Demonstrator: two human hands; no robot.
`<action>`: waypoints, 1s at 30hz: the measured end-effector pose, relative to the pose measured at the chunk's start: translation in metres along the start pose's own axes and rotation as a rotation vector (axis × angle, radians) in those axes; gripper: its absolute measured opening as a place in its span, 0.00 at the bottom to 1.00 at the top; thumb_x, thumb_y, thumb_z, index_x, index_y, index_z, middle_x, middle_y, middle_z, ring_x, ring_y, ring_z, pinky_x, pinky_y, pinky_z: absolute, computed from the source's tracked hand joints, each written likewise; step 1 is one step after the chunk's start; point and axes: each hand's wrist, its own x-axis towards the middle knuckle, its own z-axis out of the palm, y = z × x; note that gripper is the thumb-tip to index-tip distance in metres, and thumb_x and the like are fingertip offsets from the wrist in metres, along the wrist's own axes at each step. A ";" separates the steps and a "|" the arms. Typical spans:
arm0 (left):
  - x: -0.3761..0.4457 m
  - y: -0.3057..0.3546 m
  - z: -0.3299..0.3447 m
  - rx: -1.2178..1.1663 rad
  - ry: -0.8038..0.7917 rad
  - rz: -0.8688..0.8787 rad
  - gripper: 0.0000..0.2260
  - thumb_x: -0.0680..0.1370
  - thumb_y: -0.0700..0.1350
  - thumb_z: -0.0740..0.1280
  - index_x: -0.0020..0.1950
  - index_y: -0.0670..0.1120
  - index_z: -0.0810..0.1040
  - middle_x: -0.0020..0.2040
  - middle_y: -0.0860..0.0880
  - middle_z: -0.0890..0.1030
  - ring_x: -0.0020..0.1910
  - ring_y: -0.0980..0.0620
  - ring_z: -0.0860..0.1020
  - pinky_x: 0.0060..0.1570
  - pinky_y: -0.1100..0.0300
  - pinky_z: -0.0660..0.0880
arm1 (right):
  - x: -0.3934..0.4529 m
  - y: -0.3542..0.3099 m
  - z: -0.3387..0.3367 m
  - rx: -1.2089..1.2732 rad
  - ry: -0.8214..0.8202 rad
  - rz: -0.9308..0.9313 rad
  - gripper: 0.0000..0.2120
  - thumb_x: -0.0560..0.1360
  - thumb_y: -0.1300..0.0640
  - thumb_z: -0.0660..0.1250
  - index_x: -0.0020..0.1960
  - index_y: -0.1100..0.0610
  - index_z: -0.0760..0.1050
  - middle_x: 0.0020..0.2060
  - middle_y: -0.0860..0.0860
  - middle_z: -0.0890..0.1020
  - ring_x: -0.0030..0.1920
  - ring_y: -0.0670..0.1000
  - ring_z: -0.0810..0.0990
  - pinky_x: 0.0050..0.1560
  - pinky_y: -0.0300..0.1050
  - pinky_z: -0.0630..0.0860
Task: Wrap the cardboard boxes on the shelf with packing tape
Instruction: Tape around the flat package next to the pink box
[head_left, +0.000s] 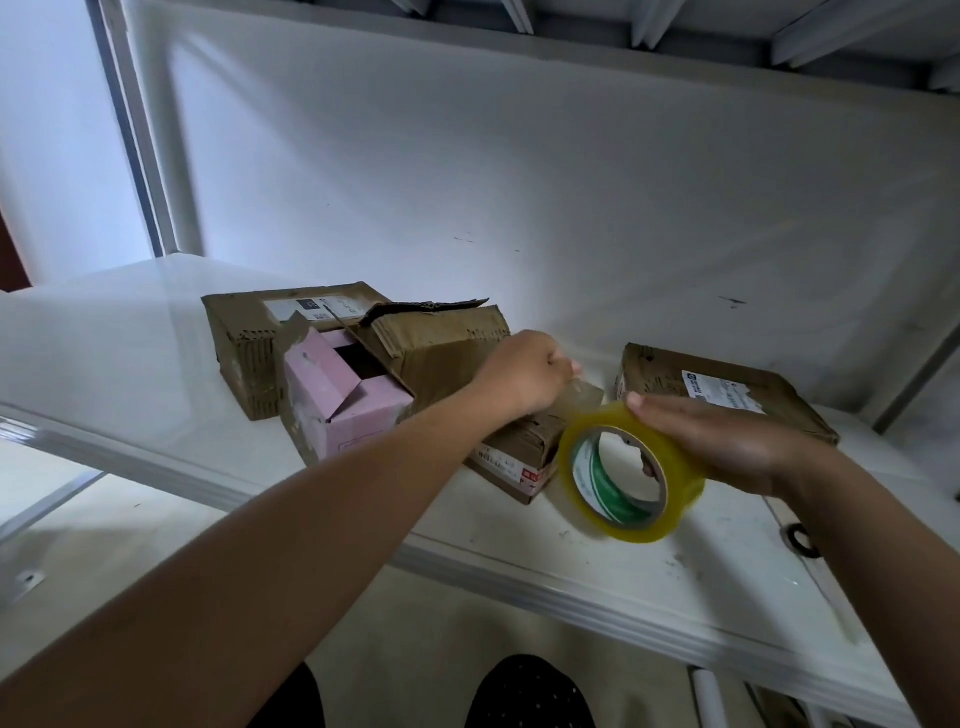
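Observation:
A yellow roll of packing tape hangs just above the white shelf. My right hand holds it, fingers lying straight over the top and the thumb inside the core. A strip of clear tape runs from the roll up to my left hand, which pinches its free end above a small brown cardboard box. Behind it stands a worn brown box with torn flaps. A flat labelled box lies at the right.
A pink open carton stands at the shelf's front left, beside another brown box with a label. A black ring lies near the right front edge. The shelf's back panel rises behind; an upper shelf hangs overhead.

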 end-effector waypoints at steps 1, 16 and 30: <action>0.001 0.000 0.000 0.035 -0.010 -0.009 0.13 0.80 0.50 0.63 0.41 0.42 0.77 0.47 0.43 0.83 0.47 0.46 0.80 0.49 0.54 0.75 | 0.001 -0.003 -0.001 -0.061 0.000 0.027 0.22 0.68 0.35 0.60 0.54 0.46 0.78 0.39 0.45 0.84 0.40 0.45 0.83 0.44 0.42 0.77; 0.001 -0.026 -0.014 0.483 0.037 -0.092 0.13 0.82 0.48 0.59 0.50 0.41 0.78 0.47 0.44 0.80 0.44 0.47 0.76 0.44 0.54 0.72 | 0.031 -0.021 0.027 -0.620 0.056 0.266 0.31 0.75 0.32 0.49 0.63 0.51 0.74 0.60 0.54 0.78 0.55 0.54 0.77 0.54 0.44 0.69; 0.004 -0.058 0.000 0.815 0.142 0.028 0.12 0.82 0.51 0.56 0.54 0.46 0.76 0.53 0.46 0.79 0.54 0.47 0.72 0.46 0.54 0.63 | 0.064 -0.022 0.035 -0.781 0.008 0.407 0.32 0.79 0.36 0.43 0.72 0.54 0.67 0.69 0.56 0.70 0.68 0.58 0.69 0.68 0.51 0.64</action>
